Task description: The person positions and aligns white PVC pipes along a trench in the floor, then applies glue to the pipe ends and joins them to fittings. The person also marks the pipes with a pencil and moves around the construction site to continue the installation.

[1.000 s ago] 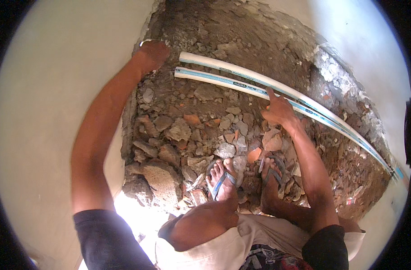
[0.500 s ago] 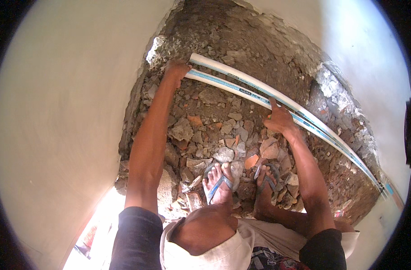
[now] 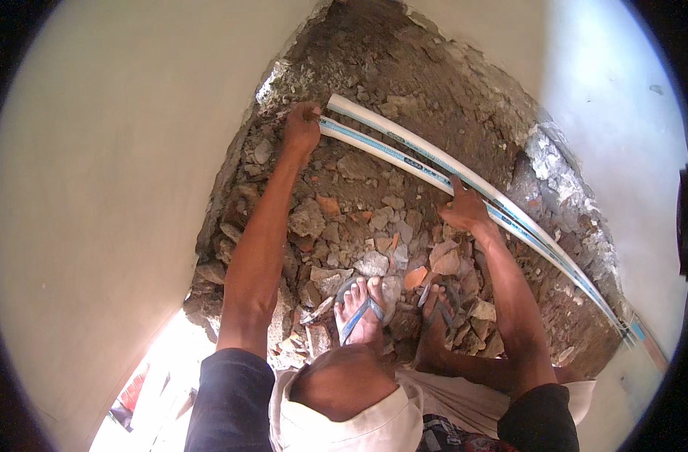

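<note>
Two long white plastic pipes with blue stripes run side by side from upper middle to lower right, above a rubble-strewn pit. My left hand [image 3: 302,132] is closed round the left end of the nearer pipe [image 3: 374,146]. Farther along that same pipe, my right hand [image 3: 466,209] grips it from the near side, its index finger reaching over the top toward the farther pipe [image 3: 421,145]. Just beyond my left fingers, the farther pipe's left end is free. A gap between the pipes narrows toward the right.
Broken stone, brick pieces and soil [image 3: 306,218] surround my sandalled feet [image 3: 360,313]. A pale smooth surface [image 3: 118,166] borders the pit on the left, and another [image 3: 600,83] on the right. White crumbled material [image 3: 555,162] lines the right edge.
The view has shifted a little. My left hand has turned slightly at the pipe end, and the farther pipe's free end sits a bit farther right. Both hands keep their hold.
</note>
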Tool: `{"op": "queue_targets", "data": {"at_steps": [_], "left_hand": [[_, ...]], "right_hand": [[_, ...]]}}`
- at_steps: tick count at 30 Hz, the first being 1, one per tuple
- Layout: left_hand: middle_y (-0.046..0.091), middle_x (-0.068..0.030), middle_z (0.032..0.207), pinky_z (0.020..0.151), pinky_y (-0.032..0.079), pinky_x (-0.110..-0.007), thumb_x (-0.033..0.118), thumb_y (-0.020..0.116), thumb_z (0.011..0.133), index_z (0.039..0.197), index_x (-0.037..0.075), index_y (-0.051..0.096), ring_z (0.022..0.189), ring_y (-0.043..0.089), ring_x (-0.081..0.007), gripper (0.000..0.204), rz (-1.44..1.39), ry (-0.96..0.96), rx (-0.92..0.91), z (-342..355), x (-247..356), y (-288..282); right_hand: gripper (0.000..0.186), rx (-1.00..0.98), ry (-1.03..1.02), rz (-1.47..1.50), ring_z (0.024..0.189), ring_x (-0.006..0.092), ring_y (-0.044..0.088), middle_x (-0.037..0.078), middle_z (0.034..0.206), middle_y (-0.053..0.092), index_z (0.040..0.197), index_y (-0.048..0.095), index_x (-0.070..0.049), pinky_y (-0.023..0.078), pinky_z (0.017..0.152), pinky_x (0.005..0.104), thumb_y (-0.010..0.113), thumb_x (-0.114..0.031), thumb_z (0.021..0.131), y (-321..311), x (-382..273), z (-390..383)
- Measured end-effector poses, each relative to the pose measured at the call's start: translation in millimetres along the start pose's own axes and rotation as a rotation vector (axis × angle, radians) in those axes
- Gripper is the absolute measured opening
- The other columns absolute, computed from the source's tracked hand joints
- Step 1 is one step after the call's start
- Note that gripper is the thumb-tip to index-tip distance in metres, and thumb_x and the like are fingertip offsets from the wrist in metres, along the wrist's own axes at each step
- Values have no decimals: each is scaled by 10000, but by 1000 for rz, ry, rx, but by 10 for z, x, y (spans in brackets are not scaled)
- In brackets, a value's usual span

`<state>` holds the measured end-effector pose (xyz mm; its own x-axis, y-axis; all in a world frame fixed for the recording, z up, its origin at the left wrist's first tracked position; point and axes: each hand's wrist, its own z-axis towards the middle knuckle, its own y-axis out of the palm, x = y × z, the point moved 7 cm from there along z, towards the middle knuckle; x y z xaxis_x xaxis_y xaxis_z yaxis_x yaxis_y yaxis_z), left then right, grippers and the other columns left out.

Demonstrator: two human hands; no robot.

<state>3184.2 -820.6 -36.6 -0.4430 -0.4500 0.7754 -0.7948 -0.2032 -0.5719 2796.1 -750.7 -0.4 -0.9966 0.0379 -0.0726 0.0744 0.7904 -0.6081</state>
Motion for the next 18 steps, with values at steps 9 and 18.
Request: {"op": "queue_targets", "data": {"at_steps": [9,18], "left_hand": [[499,-188,1303,907,435,-472,553,406,967,1341,66,495,1038,581,-324,620,49,-11,-420,332,172,212],[335,-195,1491,1097,307,-494,729,249,901,1528,144,112,1207,521,-318,869,-311,-513,-739,543,133,645]], "right_hand": [[852,-49,-10,20,1125,438,553,345,1120,584,1478,229,-21,450,974,457,613,-262,756,23,45,31],[857,7,12,-45,1129,430,558,347,1132,577,1486,217,-29,467,964,452,621,-264,768,-5,25,1]]}}
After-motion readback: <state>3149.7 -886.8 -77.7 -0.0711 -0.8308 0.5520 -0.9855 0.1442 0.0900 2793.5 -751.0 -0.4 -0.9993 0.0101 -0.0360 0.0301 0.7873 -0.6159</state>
